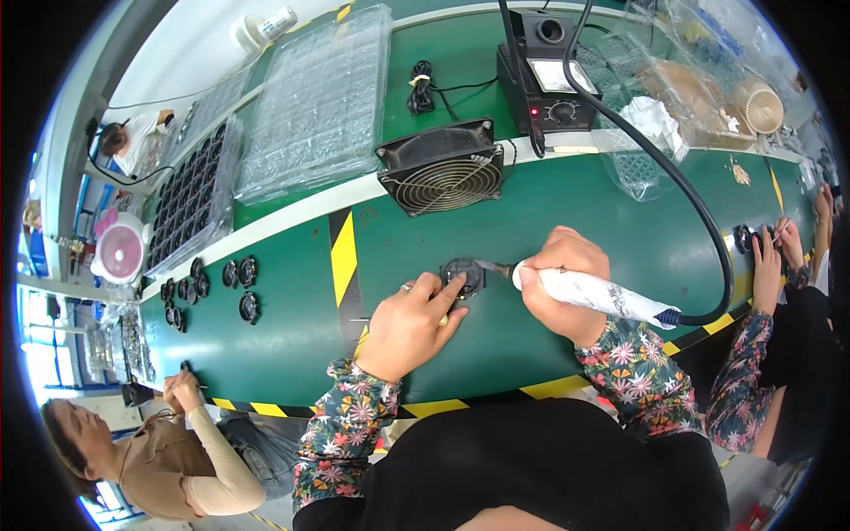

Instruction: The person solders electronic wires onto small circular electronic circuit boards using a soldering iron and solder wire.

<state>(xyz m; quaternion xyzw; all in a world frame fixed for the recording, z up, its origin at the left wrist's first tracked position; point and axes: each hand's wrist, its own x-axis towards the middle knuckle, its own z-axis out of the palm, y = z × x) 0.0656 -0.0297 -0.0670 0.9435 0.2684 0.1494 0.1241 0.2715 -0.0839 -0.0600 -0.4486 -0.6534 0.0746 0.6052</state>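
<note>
Head view: a small round black part point(463, 276) is pinned on the green mat point(620, 203) by the left hand point(409, 326), fingers clamped on its near rim. Just right of the part, a soldering iron point(595, 296), its handle wrapped in white tape, is gripped in the closed right hand point(567, 285). Fingertips risk burns if the metal tip slips. Beyond the part stands a square black fan point(443, 166) with a wire grille.

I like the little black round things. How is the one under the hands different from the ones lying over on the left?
The round part in the middle is pinched by the left hand, with the soldering iron in the right hand touching it. The loose round parts on the left lie untouched on the green mat. The held one sits alone; the loose ones lie scattered in a group. All are small, black and round.
</note>
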